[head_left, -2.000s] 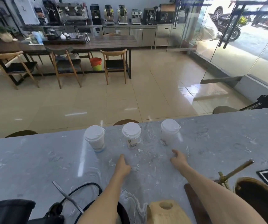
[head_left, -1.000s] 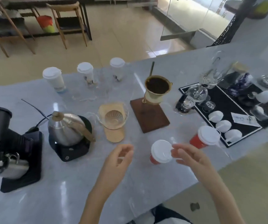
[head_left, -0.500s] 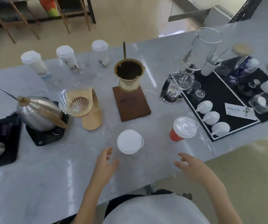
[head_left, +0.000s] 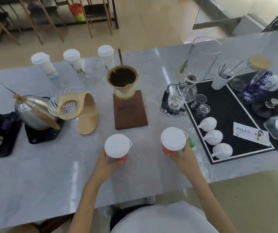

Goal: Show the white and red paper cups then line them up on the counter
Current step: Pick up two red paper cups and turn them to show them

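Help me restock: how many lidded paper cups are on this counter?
5. Three white cups stand along the far edge. Two red cups sit near the front, one in the left hand, one in the right hand. None seem hidden.

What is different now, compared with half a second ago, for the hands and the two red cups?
Both hands closed in: the left hand now grips the left red cup, and the right hand grips the right red cup. Before, both hovered open and apart from them. The three white cups stayed in their row at the far edge.
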`<move>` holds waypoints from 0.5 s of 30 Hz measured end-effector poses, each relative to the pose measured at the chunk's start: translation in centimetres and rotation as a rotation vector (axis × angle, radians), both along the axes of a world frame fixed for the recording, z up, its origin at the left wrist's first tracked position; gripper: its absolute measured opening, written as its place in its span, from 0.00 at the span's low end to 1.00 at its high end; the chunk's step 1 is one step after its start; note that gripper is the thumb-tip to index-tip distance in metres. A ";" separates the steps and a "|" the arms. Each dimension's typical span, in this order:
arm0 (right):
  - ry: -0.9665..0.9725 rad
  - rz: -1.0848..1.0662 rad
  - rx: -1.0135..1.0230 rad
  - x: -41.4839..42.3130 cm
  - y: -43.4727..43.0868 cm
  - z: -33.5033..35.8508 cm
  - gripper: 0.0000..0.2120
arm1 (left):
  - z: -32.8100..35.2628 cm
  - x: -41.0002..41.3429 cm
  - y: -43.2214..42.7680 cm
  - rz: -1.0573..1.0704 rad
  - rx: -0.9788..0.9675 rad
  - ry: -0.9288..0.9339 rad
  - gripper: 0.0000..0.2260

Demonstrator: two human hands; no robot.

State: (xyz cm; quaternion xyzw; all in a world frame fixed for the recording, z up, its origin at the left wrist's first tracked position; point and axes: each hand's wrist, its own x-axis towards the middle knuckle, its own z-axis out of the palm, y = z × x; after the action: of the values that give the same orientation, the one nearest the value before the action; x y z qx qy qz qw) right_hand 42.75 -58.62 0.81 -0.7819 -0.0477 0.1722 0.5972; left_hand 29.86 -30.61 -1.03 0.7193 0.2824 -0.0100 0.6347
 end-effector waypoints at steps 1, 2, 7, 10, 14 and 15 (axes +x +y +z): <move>-0.004 0.012 -0.005 0.3 0.1 -0.1 0.42 | 0.2 0.4 -0.6 0.029 -0.012 0.009 0.38; 0.006 0.012 0.009 0.5 0.1 -0.1 0.41 | 0.5 0.6 -1.2 0.060 -0.013 0.018 0.36; 0.081 0.068 0.233 1.5 0.5 4.6 0.37 | 6.5 0.4 -3.3 0.247 -0.195 -0.182 0.25; 0.147 0.122 0.543 3.0 2.2 10.2 0.28 | 11.2 1.7 -3.1 0.268 -0.446 -0.361 0.31; 0.199 0.100 0.673 5.4 5.5 18.7 0.27 | 18.7 6.0 -2.1 0.197 -0.573 -0.539 0.37; 0.185 0.131 0.698 6.1 6.2 20.6 0.26 | 20.4 7.4 -1.8 0.147 -0.585 -0.597 0.35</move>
State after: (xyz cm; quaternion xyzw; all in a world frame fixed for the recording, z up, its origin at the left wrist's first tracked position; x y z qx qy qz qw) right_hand 48.84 -52.39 21.46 -0.5075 -0.0993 0.2533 0.8176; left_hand 37.26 -32.41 19.41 0.4581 0.1221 0.1644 0.8650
